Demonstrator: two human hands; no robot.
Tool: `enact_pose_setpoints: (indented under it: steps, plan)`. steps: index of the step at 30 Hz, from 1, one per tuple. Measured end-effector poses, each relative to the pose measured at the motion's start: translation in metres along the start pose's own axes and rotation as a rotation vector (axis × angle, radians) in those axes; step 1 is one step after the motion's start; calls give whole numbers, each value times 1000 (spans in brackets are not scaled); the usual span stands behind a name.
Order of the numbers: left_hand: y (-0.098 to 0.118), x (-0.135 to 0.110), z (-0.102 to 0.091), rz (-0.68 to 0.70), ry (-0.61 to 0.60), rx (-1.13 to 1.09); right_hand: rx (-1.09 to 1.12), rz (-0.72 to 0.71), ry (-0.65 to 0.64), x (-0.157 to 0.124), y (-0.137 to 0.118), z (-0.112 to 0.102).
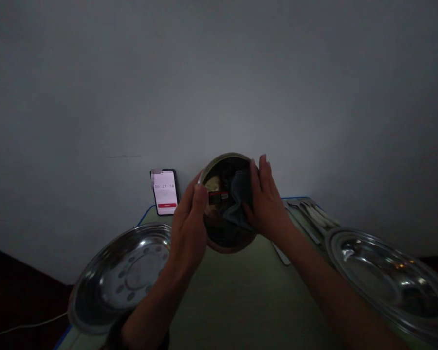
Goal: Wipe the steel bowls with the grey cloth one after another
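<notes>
Raised over the table's back half is a round, shiny metal dish, its dark mirror-like face tilted toward me; whether it is a plate, lid or bowl I cannot tell. My left hand grips its left rim, thumb on the front and fingers hidden behind. Against the right part of the face, my right hand presses a dark grey-green cloth, partly covered by the palm and fingers. A small red and dark patch shows on the face, perhaps a label or a reflection.
A large metal basin stands at left, another at right. Several knives and forks lie at the back right of the green table. A phone showing a timer leans on the grey wall.
</notes>
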State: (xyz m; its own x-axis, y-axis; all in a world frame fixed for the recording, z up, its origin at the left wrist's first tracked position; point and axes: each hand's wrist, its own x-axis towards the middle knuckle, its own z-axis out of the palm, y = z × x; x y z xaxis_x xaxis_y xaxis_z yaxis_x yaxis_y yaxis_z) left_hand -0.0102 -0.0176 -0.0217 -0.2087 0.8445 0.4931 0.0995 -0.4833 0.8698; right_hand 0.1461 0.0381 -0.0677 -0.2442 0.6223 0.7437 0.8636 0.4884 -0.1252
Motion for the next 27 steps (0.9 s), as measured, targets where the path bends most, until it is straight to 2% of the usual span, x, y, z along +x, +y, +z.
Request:
enact_pose_setpoints:
  steps: [3, 6, 10, 15, 20, 25, 27]
  plan:
    - [3, 2, -1, 12, 31, 53, 34, 14, 103, 9, -1, -13]
    - [3, 3, -1, 3, 110, 78, 54, 75, 196, 13, -12, -25]
    - [1, 0, 1, -3, 210, 103, 121, 139, 222, 12, -29, -24]
    - [5, -5, 5, 15, 193, 47, 92, 160, 93, 10, -30, -9]
    - [-1, -2, 3, 50, 221, 52, 68, 114, -85, 5, -37, -11]
    - [-21, -2, -1, 219, 243, 120, 122, -33, -333, -8, -51, -4]
    - [-25, -3, -1, 259, 218, 152, 121, -26, -364, -10, -50, 1]
